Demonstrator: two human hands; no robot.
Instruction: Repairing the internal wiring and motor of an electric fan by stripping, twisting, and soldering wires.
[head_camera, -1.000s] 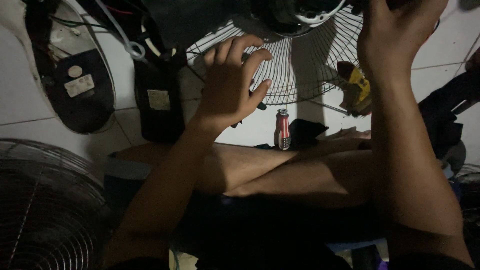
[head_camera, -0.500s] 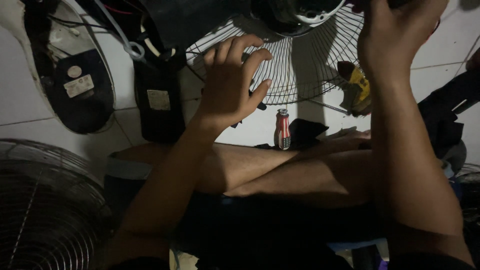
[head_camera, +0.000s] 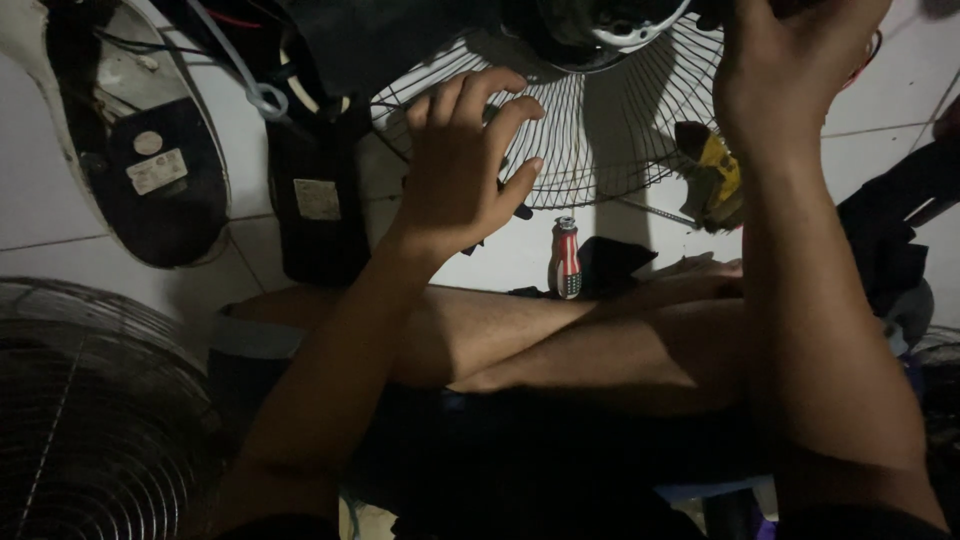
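My left hand (head_camera: 462, 165) is raised over the near edge of the wire fan guard (head_camera: 610, 130), fingers spread and curled a little, thumb out to the side; it grips nothing, and I cannot tell whether the fingertips actually touch the wires. My right hand (head_camera: 795, 75) is higher up at the top right, seen from the back, its fingers bent away from me over something at the upper edge of the view, so I cannot tell what it holds or whether it is closed on anything.

The fan guard lies on the white tiled floor (head_camera: 480, 262) in front of me, its wires fanning out from the dark motor housing (head_camera: 590, 30) at the top, which has a pale ring around it. Just below the guard, between my two forearms, a small screwdriver with a red and white striped handle (head_camera: 566, 258) stands on the floor close to my crossed legs (head_camera: 560, 335). A crumpled yellow and dark cloth (head_camera: 715, 180) sits by the guard's right edge, next to my right wrist.

To the left of my left hand lies a black boxy part with a pale label (head_camera: 318, 205), and farther left a rounded fan base (head_camera: 140, 150) turned underside up, with wires (head_camera: 235, 65) trailing above. Another wire grille (head_camera: 90, 420) fills the lower left corner.
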